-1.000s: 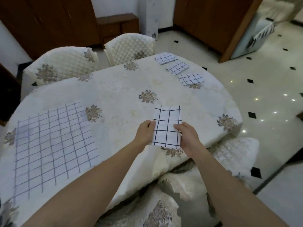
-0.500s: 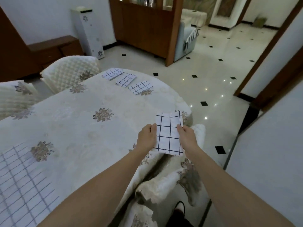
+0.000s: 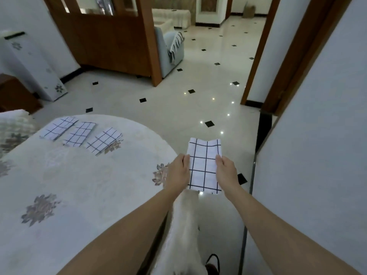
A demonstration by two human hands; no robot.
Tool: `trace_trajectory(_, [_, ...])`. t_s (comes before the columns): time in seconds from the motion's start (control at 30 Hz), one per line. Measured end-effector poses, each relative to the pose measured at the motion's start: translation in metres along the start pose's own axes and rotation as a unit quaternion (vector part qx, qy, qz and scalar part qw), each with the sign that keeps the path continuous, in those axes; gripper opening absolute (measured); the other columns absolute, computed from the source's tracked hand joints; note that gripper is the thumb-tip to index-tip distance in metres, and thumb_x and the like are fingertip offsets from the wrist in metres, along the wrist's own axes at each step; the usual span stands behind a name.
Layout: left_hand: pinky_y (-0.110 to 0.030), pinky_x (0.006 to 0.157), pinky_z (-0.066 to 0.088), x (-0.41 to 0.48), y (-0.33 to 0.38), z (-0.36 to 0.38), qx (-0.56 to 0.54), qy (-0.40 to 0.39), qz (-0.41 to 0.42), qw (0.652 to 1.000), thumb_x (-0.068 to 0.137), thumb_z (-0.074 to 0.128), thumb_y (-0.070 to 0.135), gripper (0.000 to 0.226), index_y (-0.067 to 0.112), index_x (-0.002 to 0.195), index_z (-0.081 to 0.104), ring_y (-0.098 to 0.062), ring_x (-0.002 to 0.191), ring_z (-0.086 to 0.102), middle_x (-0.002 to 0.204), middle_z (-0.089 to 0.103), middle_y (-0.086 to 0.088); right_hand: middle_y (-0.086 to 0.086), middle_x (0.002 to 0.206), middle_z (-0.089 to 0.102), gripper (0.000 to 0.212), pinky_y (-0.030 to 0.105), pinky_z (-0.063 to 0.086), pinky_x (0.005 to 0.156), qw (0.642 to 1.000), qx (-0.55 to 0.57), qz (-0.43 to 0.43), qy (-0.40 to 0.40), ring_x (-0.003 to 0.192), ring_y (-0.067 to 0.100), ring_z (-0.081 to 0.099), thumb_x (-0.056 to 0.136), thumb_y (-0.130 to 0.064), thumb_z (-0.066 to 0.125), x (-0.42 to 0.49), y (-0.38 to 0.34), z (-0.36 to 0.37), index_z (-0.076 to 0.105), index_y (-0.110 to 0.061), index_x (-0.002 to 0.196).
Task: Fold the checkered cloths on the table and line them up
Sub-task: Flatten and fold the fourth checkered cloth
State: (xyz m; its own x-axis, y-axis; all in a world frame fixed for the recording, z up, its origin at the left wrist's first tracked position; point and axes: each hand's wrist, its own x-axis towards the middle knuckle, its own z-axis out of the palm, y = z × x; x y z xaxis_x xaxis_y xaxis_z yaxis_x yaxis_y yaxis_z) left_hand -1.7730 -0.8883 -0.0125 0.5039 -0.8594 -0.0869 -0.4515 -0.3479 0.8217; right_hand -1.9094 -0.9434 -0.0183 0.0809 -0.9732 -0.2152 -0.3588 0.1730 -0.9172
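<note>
Past table (image 3: 95,185) rim, hands (image 3: 178,172) (image 3: 226,173) pinch folded cloth (image 3: 203,171) over open floor (image 3: 178,108).

Open stretch of table (image 3: 139,147) right of the row of folded cloths (image 3: 79,133); wall (image 3: 317,155) close on the right

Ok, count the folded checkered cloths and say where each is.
4. Three lie in a row near the table's far edge: far cloth, middle cloth, near cloth. The held cloth is between left hand and right hand. More may be out of frame.
</note>
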Motion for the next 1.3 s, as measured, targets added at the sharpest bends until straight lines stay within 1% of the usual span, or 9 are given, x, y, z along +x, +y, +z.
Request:
trace_trajectory(0.1, [-0.026,0.055,0.032,0.041,0.027,0.031,-0.008,-0.020,0.006,1.000,0.107,0.036,0.035,0.040,0.008,0.081,0.049,-0.014,0.066,0.044,0.073,0.053,-0.002,0.003,0.070,0.041,0.039,0.033,0.034,0.064,1.000,0.003,0.001,0.006,0.066,0.019,0.040,0.105,-0.038,0.037,0.056,0.004,-0.023,0.038,-0.016,0.072])
trace_trajectory(0.3, [-0.029,0.055,0.032,0.107,0.058,0.070,0.028,-0.047,0.006,0.998,0.107,0.036,0.037,0.038,0.021,0.073,0.042,-0.010,0.063,0.043,0.068,0.048,0.005,0.006,0.072,0.041,0.039,0.033,0.033,0.065,0.999,0.013,0.035,0.012,0.067,0.020,0.041,0.105,-0.040,0.036,0.129,0.008,-0.042,0.039,-0.017,0.074])
trace_trajectory(0.67, [-0.036,0.065,0.041,0.197,0.068,0.117,0.041,-0.058,-0.001,0.997,0.106,0.039,0.037,0.041,0.005,0.085,0.052,-0.020,0.069,0.050,0.073,0.055,-0.003,0.001,0.067,0.038,0.041,0.033,0.033,0.065,0.997,0.033,0.060,0.022,0.065,0.018,0.038,0.106,-0.035,0.036,0.222,0.010,-0.047,0.037,-0.015,0.070])
trace_trajectory(0.8, [-0.027,0.059,0.036,0.238,0.067,0.127,0.028,-0.060,-0.012,0.998,0.106,0.040,0.035,0.039,0.006,0.083,0.051,-0.018,0.068,0.049,0.072,0.055,-0.001,0.007,0.073,0.052,0.046,0.035,0.043,0.068,0.996,0.036,0.079,0.020,0.069,0.022,0.050,0.106,-0.036,0.035,0.265,0.001,-0.036,0.052,-0.003,0.079])
trace_trajectory(0.87, [-0.018,0.053,0.032,0.264,0.068,0.129,0.024,-0.054,-0.016,0.998,0.106,0.040,0.034,0.037,0.012,0.076,0.047,-0.011,0.064,0.046,0.069,0.051,0.003,0.006,0.073,0.051,0.043,0.034,0.041,0.066,0.997,0.029,0.073,0.009,0.068,0.019,0.049,0.107,-0.034,0.035,0.290,-0.009,-0.030,0.050,-0.008,0.076])
trace_trajectory(0.97, [-0.016,0.051,0.031,0.312,0.071,0.127,0.010,-0.036,-0.019,0.999,0.106,0.041,0.032,0.038,0.018,0.071,0.041,-0.005,0.061,0.042,0.068,0.049,0.004,0.003,0.071,0.050,0.041,0.032,0.039,0.064,0.998,0.018,0.060,0.002,0.067,0.017,0.047,0.106,-0.033,0.035,0.335,-0.028,-0.014,0.048,-0.013,0.073])
trace_trajectory(1.07, [-0.020,0.053,0.031,0.361,0.073,0.123,0.004,-0.022,-0.027,0.999,0.106,0.041,0.031,0.037,0.015,0.074,0.045,-0.009,0.062,0.044,0.068,0.050,0.004,0.004,0.072,0.050,0.041,0.034,0.042,0.066,0.998,0.014,0.058,-0.011,0.068,0.019,0.048,0.106,-0.033,0.036,0.383,-0.046,0.005,0.048,-0.012,0.073])
trace_trajectory(1.13, [-0.029,0.059,0.035,0.391,0.075,0.119,-0.003,-0.014,-0.037,0.999,0.106,0.041,0.032,0.036,0.009,0.079,0.050,-0.014,0.065,0.047,0.070,0.052,0.002,0.007,0.074,0.054,0.042,0.037,0.047,0.069,0.998,0.010,0.061,-0.021,0.070,0.021,0.050,0.106,-0.034,0.037,0.413,-0.060,0.018,0.051,-0.009,0.075])
trace_trajectory(1.3, [-0.033,0.060,0.034,0.452,0.085,0.093,-0.004,0.023,-0.058,0.998,0.106,0.041,0.032,0.037,0.015,0.074,0.045,-0.012,0.062,0.044,0.067,0.049,0.003,0.004,0.070,0.045,0.042,0.033,0.036,0.067,0.997,-0.011,0.038,-0.063,0.068,0.020,0.042,0.105,-0.034,0.037,0.477,-0.101,0.054,0.043,-0.013,0.070])
